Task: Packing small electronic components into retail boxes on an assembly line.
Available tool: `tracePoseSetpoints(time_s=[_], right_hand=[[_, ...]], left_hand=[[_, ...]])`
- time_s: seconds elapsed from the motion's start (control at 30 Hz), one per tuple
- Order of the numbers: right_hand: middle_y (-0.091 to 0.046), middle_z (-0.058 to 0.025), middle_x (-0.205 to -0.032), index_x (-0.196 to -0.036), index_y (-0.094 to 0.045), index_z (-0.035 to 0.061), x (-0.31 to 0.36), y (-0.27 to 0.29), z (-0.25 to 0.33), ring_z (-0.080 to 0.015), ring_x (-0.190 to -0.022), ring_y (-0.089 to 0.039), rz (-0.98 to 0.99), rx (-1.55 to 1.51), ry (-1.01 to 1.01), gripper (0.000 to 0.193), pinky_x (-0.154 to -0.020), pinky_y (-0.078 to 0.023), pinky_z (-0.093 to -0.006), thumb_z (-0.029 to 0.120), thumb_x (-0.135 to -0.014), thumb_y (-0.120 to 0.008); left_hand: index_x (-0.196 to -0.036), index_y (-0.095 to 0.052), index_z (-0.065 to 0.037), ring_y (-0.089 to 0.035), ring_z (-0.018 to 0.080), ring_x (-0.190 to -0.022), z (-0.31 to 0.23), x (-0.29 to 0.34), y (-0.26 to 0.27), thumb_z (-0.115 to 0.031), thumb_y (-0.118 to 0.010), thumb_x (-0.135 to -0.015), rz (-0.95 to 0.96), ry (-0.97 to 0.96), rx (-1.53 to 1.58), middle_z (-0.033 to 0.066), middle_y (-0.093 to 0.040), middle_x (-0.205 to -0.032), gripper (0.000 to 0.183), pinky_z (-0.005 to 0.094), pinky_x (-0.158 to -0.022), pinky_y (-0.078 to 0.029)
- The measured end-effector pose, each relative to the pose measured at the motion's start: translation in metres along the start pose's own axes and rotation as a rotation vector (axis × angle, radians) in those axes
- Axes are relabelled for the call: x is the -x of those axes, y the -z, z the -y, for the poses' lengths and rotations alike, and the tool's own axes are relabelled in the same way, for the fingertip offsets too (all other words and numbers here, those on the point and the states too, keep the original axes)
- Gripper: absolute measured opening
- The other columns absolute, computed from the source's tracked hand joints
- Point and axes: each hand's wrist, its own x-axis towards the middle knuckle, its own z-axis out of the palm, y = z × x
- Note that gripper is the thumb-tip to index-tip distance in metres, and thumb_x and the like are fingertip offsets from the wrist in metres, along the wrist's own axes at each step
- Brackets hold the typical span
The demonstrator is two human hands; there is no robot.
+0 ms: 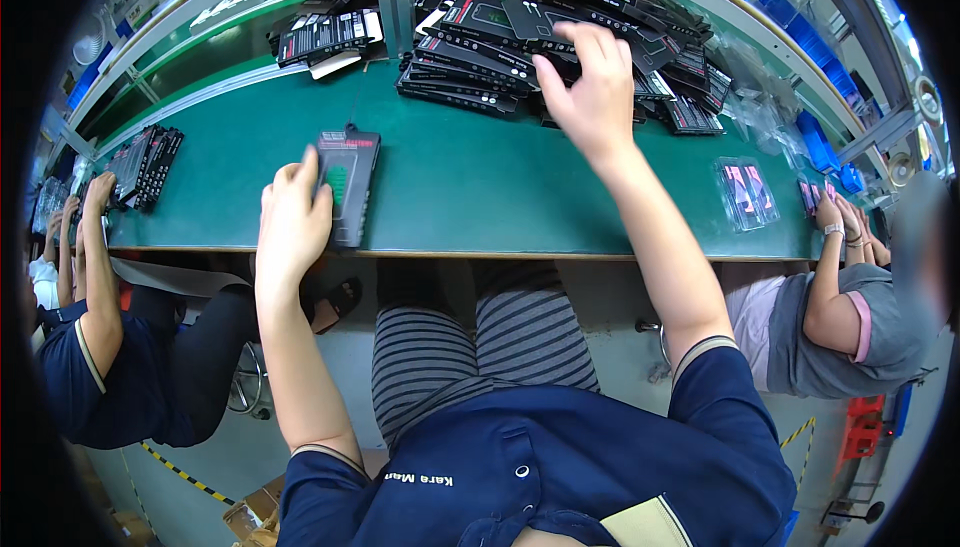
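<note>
At the near edge of the green table, my left hand [293, 215] grips the left side of a flat black retail box [358, 202]. The box has a green patch on its front and a small hanging tab at its top. Farther off, my right hand [598, 97] is over the front of a large heap of similar black boxes [465, 72], thumb and fingers apart. Nothing shows between its fingers, though a dark box [528, 19] lies just left of the fingertips. Whether the right hand touches the heap I cannot tell.
A metal post [393, 2] rises between the heap and a smaller box pile [325, 39]. Far left, a co-worker's hand [100, 192] is at a row of black boxes [150, 167]. Clear plastic packs [746, 193] lie right, near another co-worker's hands [830, 212].
</note>
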Motion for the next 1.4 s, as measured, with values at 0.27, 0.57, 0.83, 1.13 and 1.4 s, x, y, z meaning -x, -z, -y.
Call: tracePoseSetpoints(time_s=[0.27,0.57,0.83,1.13,1.4], right_hand=[[-0.07,-0.0117,-0.108,-0.109,-0.068,0.0033,-0.002,0.004,0.002,-0.0276,-0.085,-0.071,-0.047,-0.004,0.267,0.029,-0.067,-0.058,-0.0334,0.008,-0.081,-0.072],[-0.07,-0.0149,-0.106,-0.106,-0.068,0.0045,0.098,0.115,-0.064,-0.0303,-0.09,-0.068,0.405,0.006,0.209,0.032,-0.079,-0.055,-0.0423,0.011,-0.075,-0.071],[-0.032,-0.0174,-0.158,-0.151,-0.039,0.0138,0.148,0.2,-0.171,-0.0349,-0.149,-0.023,0.85,0.638,-0.592,0.063,-0.121,-0.015,-0.0513,0.052,-0.102,-0.037],[-0.036,-0.0198,-0.155,-0.147,-0.045,0.0206,0.13,0.178,-0.145,-0.0385,-0.142,-0.036,0.858,0.463,-0.571,0.047,-0.114,-0.032,-0.047,0.036,-0.103,-0.044],[-0.032,-0.0192,-0.158,-0.151,-0.038,0.0308,0.133,0.172,-0.171,-0.0417,-0.14,-0.035,0.905,0.452,-0.464,0.048,-0.118,-0.026,-0.0454,0.039,-0.103,-0.039]], left_hand=[[-0.153,-0.028,-0.005,-0.05,0.0467,-0.123,-0.021,-0.016,-0.02,-0.045,-0.069,-0.086,-0.074,0.053,-0.32,0.0333,-0.039,-0.145,0.088,0.0512,-0.1,-0.046],[-0.146,-0.046,-0.016,-0.029,0.0354,-0.145,-0.097,0.027,-0.054,-0.035,-0.085,-0.065,0.059,-0.882,-0.142,0.0133,-0.033,-0.157,0.091,0.0546,-0.119,-0.021],[-0.118,-0.067,-0.009,-0.065,0.0292,-0.101,-0.128,0.022,-0.018,-0.008,-0.074,-0.075,0.108,-0.959,0.073,0.0091,-0.069,-0.107,0.044,0.0404,-0.087,-0.049],[-0.136,-0.054,0.002,-0.048,0.0342,-0.125,-0.129,-0.025,-0.059,-0.041,-0.082,-0.072,0.195,-0.87,0.107,0.0166,-0.053,-0.138,0.082,0.0435,-0.107,-0.039],[-0.137,-0.054,0.0,-0.05,0.0316,-0.122,-0.131,-0.027,-0.065,-0.04,-0.082,-0.071,0.187,-0.87,0.106,0.0152,-0.055,-0.137,0.082,0.0423,-0.109,-0.037]])
